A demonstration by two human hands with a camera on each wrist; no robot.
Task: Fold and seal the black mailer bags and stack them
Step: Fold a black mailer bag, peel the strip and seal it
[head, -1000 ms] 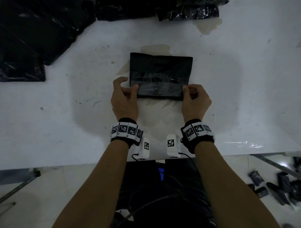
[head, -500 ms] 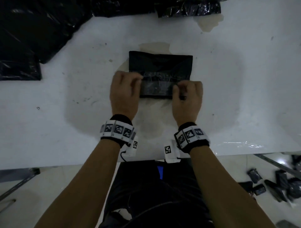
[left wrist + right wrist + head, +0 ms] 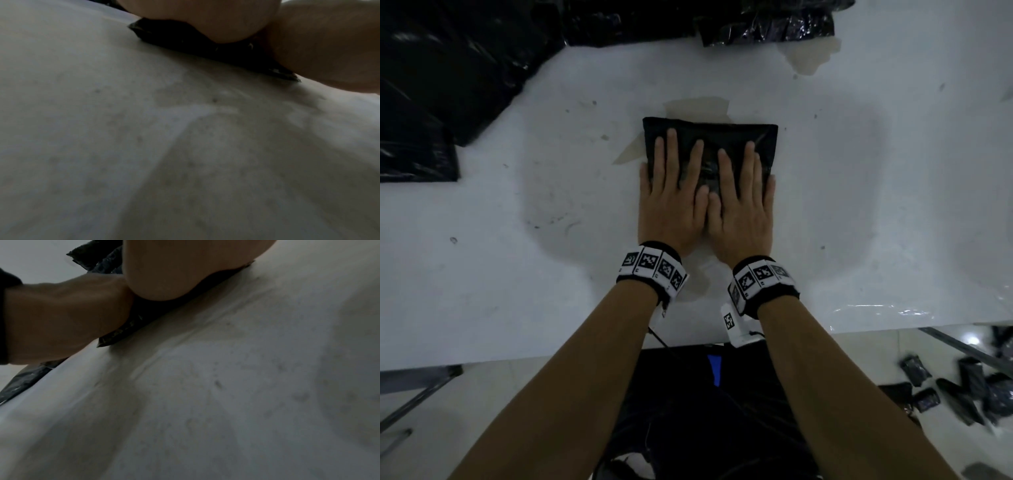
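Observation:
A folded black mailer bag (image 3: 709,132) lies flat in the middle of the white table (image 3: 859,205). My left hand (image 3: 671,192) and right hand (image 3: 741,195) press side by side on it with straight, spread fingers, covering its near half. In the left wrist view the bag's near edge (image 3: 205,47) shows under my left palm (image 3: 205,17), with my right hand (image 3: 329,45) beside it. In the right wrist view the bag's edge (image 3: 123,332) lies under my right palm (image 3: 174,269) and my left hand (image 3: 65,311).
Loose black mailer bags (image 3: 441,78) are heaped at the table's far left, and more lie along the far edge (image 3: 767,24). Several small folded black packets (image 3: 969,387) lie on the floor at the right. The table's front edge (image 3: 517,356) runs near my forearms.
Both hands were pinching the bag's near flap at its two ends and folding it away from me. Now they have flattened out and press down side by side on the folded bag.

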